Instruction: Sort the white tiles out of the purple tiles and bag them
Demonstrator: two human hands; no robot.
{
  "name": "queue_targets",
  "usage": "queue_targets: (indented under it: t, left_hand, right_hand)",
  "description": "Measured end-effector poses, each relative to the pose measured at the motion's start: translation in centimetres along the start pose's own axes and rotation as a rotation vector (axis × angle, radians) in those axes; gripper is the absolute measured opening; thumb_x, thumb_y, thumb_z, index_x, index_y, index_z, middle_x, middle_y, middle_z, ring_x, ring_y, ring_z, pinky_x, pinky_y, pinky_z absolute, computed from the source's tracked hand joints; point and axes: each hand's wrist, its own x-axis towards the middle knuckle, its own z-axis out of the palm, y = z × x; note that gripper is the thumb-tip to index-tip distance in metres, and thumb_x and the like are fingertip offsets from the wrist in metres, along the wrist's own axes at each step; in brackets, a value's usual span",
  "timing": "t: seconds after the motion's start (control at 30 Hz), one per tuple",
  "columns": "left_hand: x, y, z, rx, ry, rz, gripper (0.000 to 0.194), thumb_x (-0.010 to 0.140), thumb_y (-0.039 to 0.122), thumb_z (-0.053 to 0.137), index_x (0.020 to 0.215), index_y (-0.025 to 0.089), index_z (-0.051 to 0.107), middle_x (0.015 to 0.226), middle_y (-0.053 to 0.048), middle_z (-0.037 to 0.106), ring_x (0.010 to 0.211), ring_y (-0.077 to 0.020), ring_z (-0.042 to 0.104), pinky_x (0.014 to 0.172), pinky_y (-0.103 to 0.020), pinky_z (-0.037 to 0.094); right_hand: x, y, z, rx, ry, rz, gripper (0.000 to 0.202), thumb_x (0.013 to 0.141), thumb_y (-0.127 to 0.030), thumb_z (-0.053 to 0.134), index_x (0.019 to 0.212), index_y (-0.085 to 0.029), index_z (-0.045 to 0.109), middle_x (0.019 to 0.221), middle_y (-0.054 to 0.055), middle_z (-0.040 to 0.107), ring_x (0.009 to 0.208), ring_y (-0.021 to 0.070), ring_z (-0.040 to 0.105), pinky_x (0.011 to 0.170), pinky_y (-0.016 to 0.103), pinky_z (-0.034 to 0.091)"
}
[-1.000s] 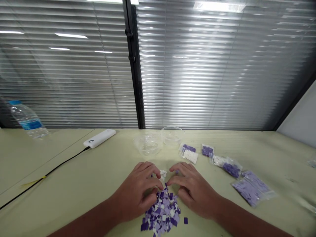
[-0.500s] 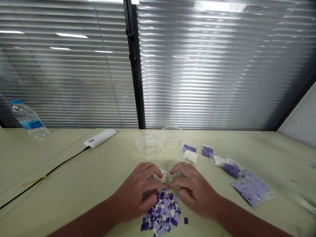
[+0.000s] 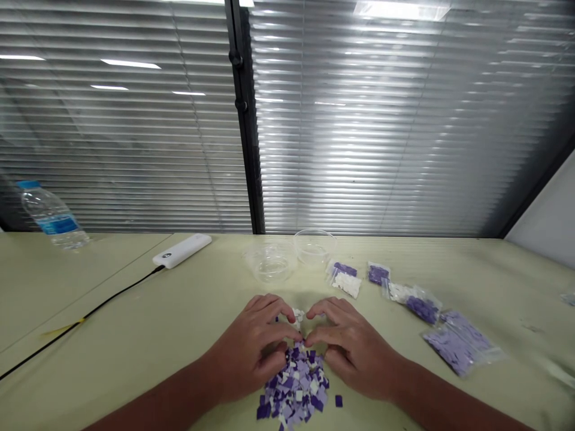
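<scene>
A loose pile of small square pieces (image 3: 300, 386), dark purple, lilac and white, lies on the table between my hands. My left hand (image 3: 254, 347) curves over the pile's left side, fingers bent but apart. Its index fingertip reaches the far edge of the heap. From the other side my right hand (image 3: 353, 347) mirrors it, thumb and fingers spread, its index tip almost meeting the left one. Beyond these fingertips sits a small group of white pieces (image 3: 298, 316), partly hidden by the fingers. I see no piece held in either hand.
Two clear plastic bowls (image 3: 271, 269) stand beyond my hands. Small bags of purple and white pieces (image 3: 347, 284) and a larger lilac bag (image 3: 458, 350) lie to the right. A white power bank (image 3: 184, 250) with a black cable and a water bottle (image 3: 56, 222) are at left.
My right hand's fingertips have shifted slightly to the left, toward the left hand. The left hand and the pile look nearly unchanged.
</scene>
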Motion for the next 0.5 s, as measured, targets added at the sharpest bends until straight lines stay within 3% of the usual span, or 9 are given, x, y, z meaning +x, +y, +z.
queue_targets:
  t: [0.5]
  left_hand:
    - [0.05, -0.07, 0.08, 0.02, -0.024, -0.017, 0.043, 0.083, 0.002, 0.055, 0.11, 0.031, 0.072, 0.111, -0.003, 0.062, 0.117, -0.0259, 0.054, 0.099, -0.043, 0.039]
  right_hand:
    - [-0.04, -0.11, -0.02, -0.021, -0.056, 0.006, 0.047, 0.079, 0.002, 0.055, 0.112, -0.026, 0.072, 0.127, 0.006, 0.062, 0.118, 0.0267, 0.056, 0.098, 0.045, 0.047]
